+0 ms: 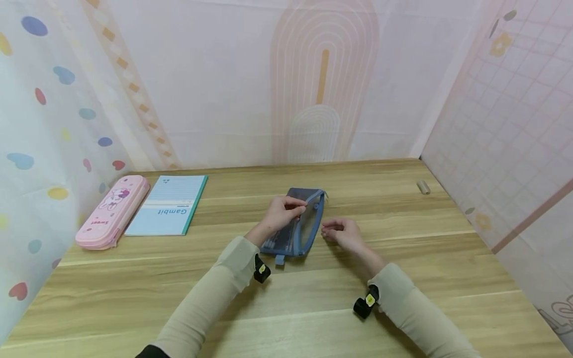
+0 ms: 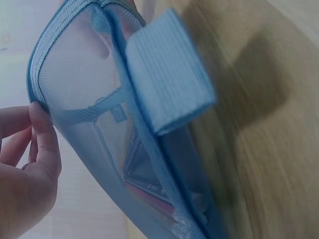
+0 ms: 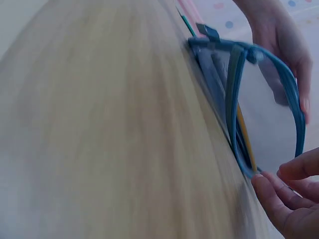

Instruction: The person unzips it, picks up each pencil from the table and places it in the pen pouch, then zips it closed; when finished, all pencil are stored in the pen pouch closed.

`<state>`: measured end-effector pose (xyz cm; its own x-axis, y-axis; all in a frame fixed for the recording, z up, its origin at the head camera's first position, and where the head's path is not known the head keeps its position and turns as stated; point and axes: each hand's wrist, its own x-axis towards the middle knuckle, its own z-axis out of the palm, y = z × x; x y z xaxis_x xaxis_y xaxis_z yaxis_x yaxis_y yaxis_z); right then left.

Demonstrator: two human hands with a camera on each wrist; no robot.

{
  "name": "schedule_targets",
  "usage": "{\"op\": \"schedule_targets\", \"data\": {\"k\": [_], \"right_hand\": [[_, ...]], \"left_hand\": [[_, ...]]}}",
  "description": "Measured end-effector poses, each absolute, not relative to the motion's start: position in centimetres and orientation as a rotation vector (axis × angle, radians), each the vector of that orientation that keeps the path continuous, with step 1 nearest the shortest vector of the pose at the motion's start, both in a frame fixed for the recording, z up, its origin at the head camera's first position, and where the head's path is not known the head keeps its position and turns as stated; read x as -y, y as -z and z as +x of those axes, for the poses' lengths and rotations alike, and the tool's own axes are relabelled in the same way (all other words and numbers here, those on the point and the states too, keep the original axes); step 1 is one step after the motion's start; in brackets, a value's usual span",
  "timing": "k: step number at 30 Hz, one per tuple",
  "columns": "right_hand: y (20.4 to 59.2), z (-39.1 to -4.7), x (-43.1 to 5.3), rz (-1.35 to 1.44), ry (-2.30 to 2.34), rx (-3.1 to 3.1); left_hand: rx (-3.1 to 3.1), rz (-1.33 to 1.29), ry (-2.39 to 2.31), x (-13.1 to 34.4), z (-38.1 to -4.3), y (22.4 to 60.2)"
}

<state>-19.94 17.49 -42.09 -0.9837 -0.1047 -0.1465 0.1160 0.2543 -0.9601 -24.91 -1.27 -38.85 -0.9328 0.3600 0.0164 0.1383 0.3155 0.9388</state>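
A blue mesh zip pencil pouch (image 1: 279,238) lies on the table with its zipped side gaping, pencils or pens showing within. Thumb and fingers of my left hand (image 1: 281,213) pinch the pouch's upper edge and hold it raised, as the left wrist view shows beside the blue zip tape (image 2: 42,55). My right hand (image 1: 346,234) is just right of the opening, fingers loosely bent, its fingertips close by the pouch's rim. In the right wrist view, a gap shows between its thumb and index finger, near a yellow pencil (image 3: 244,127) inside the pouch.
At the left a pink pencil case (image 1: 112,211) lies next to a light blue notebook (image 1: 165,206) marked Gambit. A small beige-grey block (image 1: 423,187) sits near the table's right edge. Printed cloth (image 1: 215,84) hangs behind the wooden table (image 1: 313,308) and along both sides.
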Motion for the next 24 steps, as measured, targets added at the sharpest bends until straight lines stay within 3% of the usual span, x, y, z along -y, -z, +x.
{"op": "schedule_targets", "data": {"k": [14, 24], "right_hand": [[42.0, -19.8, -21.0, 0.032, 1.573, -2.583], [40.7, -20.4, -23.4, -0.225, 1.25, -2.808]], "left_hand": [[-2.357, 0.523, -1.581, 2.1, -24.8, 38.8], [-2.24, 0.769, -1.471, 3.2, -24.6, 39.0]]}}
